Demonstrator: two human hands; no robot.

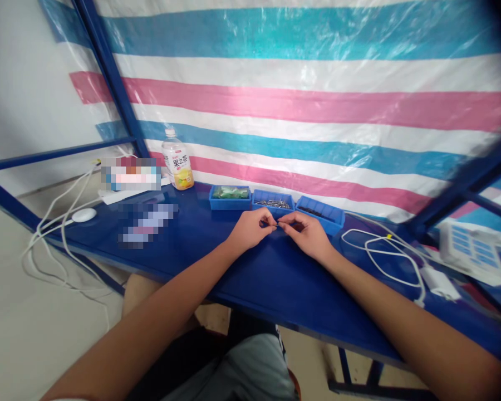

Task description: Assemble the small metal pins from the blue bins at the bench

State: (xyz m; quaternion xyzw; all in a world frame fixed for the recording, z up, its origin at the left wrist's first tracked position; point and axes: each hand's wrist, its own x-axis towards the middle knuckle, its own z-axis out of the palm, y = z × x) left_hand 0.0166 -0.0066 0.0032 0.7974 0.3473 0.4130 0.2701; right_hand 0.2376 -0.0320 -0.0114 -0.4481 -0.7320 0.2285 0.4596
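My left hand and my right hand meet fingertip to fingertip above the blue table. Both are closed in a pinch, and whatever lies between the fingertips is too small to name. Just behind them stands a blue bin with small shiny metal pieces in it. To its right, a second blue bin holds small dark pieces, partly hidden by my right hand. On the left, another blue bin contains green, plastic-looking items.
A drink bottle stands at the back left, near blurred-out items. White cables and a charger lie on the right, beside a power strip. More cables hang over the left edge. A striped plastic sheet closes off the back.
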